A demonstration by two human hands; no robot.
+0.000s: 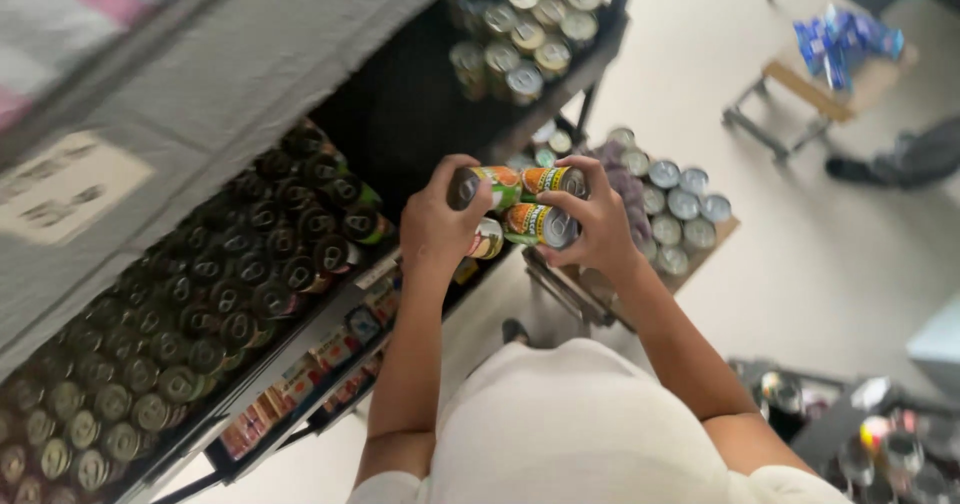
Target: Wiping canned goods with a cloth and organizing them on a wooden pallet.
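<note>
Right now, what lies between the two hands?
In the head view, a cluster of cans with orange-green labels is clasped between the left hand and the right hand.

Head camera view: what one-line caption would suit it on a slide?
Both hands, left and right, hold a cluster of cans beside shelves of cans.

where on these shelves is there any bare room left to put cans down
The middle shelf has a dark open stretch between the packed dark cans and the silver-topped cans at its far end. The left hand and right hand, gripping cans, hover near it. Elsewhere that shelf is crowded.
</note>
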